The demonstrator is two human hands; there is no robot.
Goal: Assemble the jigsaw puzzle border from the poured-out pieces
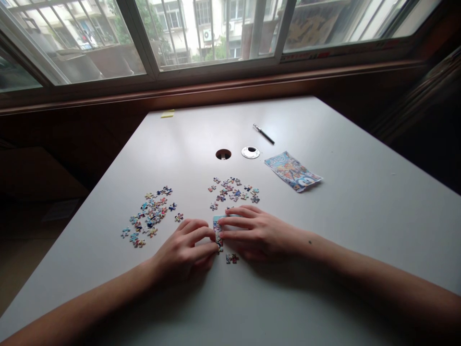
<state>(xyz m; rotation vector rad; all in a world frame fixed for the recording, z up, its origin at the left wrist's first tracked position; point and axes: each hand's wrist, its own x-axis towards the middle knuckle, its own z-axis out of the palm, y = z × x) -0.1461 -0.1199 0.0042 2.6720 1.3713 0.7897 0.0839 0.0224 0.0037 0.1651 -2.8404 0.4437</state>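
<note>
A partly joined jigsaw puzzle (217, 226) lies on the table between my hands, mostly covered by fingers. My left hand (187, 245) is at its left edge, fingers curled and closed around a small jigsaw piece (220, 250) that shows at the fingertips. From the other side my right hand (259, 230) reaches over the puzzle, its fingers stretched out and resting on top. Just below the hands sit joined loose pieces (232, 258). One scattered group of pieces (151, 214) lies to the left, and another group (234, 188) lies beyond the puzzle.
A creased printed picture sheet (293, 171) lies at the right on the white table (324, 298). Farther back are a pen (264, 134), a round cable hole (223, 154) and its loose cover (250, 153). A yellow sticky note (167, 114) is by the far edge, below the window.
</note>
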